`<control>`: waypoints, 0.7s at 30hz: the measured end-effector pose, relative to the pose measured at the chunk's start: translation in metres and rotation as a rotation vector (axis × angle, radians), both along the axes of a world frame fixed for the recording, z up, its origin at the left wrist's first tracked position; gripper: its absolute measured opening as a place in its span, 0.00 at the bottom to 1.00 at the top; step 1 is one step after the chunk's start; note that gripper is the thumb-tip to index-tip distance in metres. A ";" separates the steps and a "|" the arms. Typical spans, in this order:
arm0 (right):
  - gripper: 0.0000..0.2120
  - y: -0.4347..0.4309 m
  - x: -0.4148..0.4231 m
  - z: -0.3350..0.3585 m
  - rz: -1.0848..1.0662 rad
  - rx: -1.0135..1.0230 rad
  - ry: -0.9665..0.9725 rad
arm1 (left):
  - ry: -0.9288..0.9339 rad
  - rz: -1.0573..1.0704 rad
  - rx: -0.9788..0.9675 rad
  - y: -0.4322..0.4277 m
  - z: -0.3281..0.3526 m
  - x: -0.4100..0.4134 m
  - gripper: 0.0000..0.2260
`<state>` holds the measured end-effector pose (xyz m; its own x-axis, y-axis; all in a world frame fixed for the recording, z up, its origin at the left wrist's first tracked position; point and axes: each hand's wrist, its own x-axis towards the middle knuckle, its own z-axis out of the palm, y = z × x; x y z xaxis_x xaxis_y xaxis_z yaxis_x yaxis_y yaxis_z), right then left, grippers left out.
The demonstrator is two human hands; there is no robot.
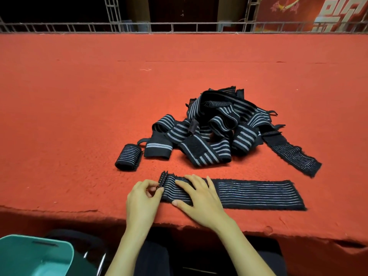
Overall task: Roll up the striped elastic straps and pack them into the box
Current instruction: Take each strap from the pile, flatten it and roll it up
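One striped strap (258, 194) lies flat along the red worktop's (79, 116) near edge, right under both hands. Left hand (142, 198) pinches its folded-up left end. Right hand (201, 198) presses flat on it just beside, fingers straight. Teal box (65, 253) sits down at lower left.

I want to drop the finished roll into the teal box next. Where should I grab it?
Pinch the rolled strap across its round middle, coming from above and from its left. It lies on its side with nothing against it there, while the loose strap pile crowds its right. Squeezing the wraps should keep them from unrolling.
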<state>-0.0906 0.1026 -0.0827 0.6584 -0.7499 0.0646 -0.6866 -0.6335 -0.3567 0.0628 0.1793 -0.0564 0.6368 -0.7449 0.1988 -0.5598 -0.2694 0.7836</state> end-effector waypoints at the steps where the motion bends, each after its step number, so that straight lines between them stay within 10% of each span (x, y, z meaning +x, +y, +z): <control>1: 0.37 0.000 0.000 0.001 0.005 -0.001 0.021 | -0.027 0.000 0.004 -0.001 -0.001 -0.001 0.05; 21: 0.43 -0.008 -0.046 0.012 -0.112 0.071 0.016 | -0.231 -0.164 0.355 -0.006 0.001 0.003 0.11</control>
